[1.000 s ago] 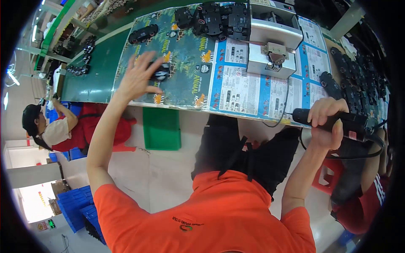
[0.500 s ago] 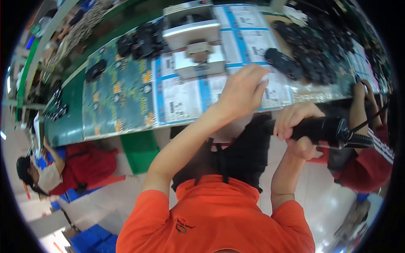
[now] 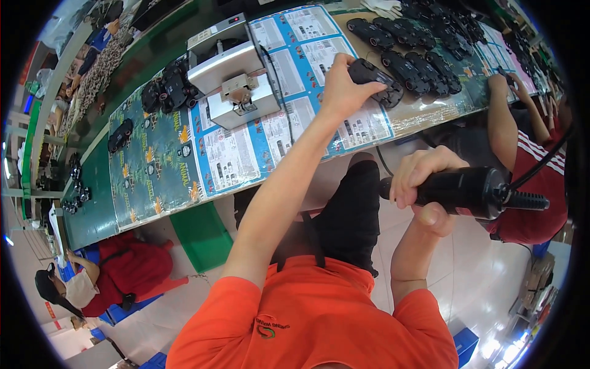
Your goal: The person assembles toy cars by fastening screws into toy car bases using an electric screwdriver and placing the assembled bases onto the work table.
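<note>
My left hand [image 3: 345,88] reaches over the table and grips a black toy car chassis [image 3: 380,83], thumb on one side and fingers at its far end. The chassis lies at or just above the table, beside a group of similar black car chassis [image 3: 409,74]. My right hand [image 3: 425,178] is wrapped round a black electric screwdriver [image 3: 462,189], held in front of the table's near edge. A cable runs from the screwdriver's right end. Left of my left hand stands a silver screw feeder [image 3: 243,101].
Black car parts [image 3: 173,87] lie piled left of the feeder, and a single one [image 3: 120,135] sits farther left. Printed sheets [image 3: 230,160] cover the table. A co-worker in a red garment [image 3: 534,178] works at the right; another person [image 3: 80,286] is at the left.
My left hand has moved right and away from me, from above the printed sheets to a black toy car chassis, and has taken hold of it. My right hand still holds the screwdriver.
</note>
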Demonstrator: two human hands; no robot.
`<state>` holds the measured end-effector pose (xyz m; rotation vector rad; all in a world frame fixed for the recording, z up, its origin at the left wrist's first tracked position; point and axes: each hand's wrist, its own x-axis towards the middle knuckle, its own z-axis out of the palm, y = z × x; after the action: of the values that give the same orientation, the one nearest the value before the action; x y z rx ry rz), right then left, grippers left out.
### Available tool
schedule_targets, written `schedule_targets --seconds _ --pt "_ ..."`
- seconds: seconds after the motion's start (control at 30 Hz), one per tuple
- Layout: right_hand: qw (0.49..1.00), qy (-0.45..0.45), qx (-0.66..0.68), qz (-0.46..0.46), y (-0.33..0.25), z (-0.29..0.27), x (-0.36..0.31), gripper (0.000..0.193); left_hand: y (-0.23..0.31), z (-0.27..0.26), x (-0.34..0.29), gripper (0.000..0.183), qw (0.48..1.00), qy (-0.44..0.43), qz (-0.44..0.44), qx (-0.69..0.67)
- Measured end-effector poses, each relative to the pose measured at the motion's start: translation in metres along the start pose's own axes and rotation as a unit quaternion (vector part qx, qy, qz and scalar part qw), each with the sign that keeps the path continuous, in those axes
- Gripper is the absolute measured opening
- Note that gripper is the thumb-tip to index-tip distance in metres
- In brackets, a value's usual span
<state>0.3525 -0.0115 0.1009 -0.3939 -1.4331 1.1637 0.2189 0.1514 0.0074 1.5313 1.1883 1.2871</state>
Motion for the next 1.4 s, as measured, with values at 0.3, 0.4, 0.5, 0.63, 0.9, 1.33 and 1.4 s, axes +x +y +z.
schedule_targets --seconds 0.3,0.4,0.5,0.63,0.9,1.33,1.4 --pt "0.991 0.027 0.044 -0.126 0.015 0.029 0.045 0.045 0.032 -0.140 -0.136 0.037 0.902 0.086 -0.127 -0.403" --pt "0.976 -0.015 0.108 -0.189 0.061 0.070 0.097 0.025 0.005 -0.183 -0.155 0.034 0.825 0.170 -0.123 -0.525" --pt "0.984 -0.019 0.114 -0.137 0.106 0.107 0.143 0.021 0.004 -0.200 -0.157 0.032 0.811 0.181 -0.154 -0.535" --pt "0.995 -0.006 0.052 -0.087 0.125 0.133 0.156 0.013 -0.002 -0.205 -0.155 0.030 0.865 0.165 -0.172 -0.441" --pt "0.990 0.067 -0.123 0.013 0.098 0.189 0.179 0.022 0.000 -0.211 -0.152 0.034 0.877 0.116 -0.197 -0.423" --pt "0.982 -0.031 0.179 -0.055 0.099 0.140 0.139 0.031 -0.004 -0.203 -0.150 0.027 0.909 0.104 -0.182 -0.360" --pt "0.982 -0.038 0.173 -0.064 0.106 0.142 0.136 0.034 -0.004 -0.204 -0.151 0.026 0.903 0.100 -0.185 -0.376"
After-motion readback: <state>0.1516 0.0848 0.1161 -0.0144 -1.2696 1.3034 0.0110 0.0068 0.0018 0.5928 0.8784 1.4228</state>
